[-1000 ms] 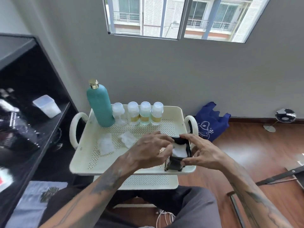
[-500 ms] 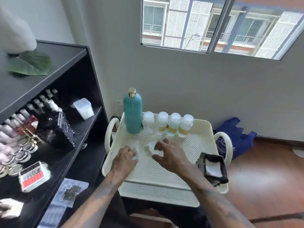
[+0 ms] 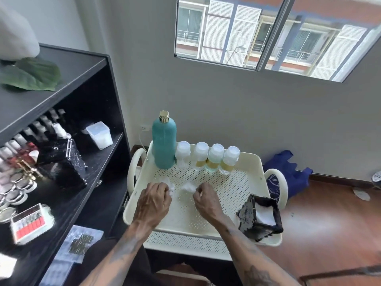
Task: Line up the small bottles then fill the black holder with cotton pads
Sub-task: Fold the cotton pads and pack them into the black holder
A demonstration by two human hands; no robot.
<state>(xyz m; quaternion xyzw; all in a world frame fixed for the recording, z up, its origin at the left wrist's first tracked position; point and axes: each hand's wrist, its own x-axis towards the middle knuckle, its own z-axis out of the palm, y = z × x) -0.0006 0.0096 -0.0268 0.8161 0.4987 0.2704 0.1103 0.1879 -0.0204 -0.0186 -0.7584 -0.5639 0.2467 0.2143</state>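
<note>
Head view: black holder (image 3: pixel 260 218) sits at the near right corner of the cream tray (image 3: pixel 255 162), tilted, with a white pad showing inside. We have let go of it; a second ago both hands were on it in front of us, now they are over at the loose cotton pads mid-tray. Our left hand (image 3: pixel 153 200) has its fingers curled round one pad (image 3: pixel 170 185) at the left. Our right hand (image 3: pixel 206 200) pinches the other pad (image 3: pixel 188 187) just beside it, fingers narrow. Both pads look to be still touching the tray, not clearly lifted. Four small bottles (image 3: pixel 208 157) stand in a row along the far rim, touching or nearly so, next to the tall teal bottle (image 3: pixel 164 142). We judge lining up is done and filling is under way: these two pads go into the holder next. Black shelf (image 3: pixel 68 83) with cosmetics stands at left, blue bag (image 3: pixel 288 172) on the floor at right.
</note>
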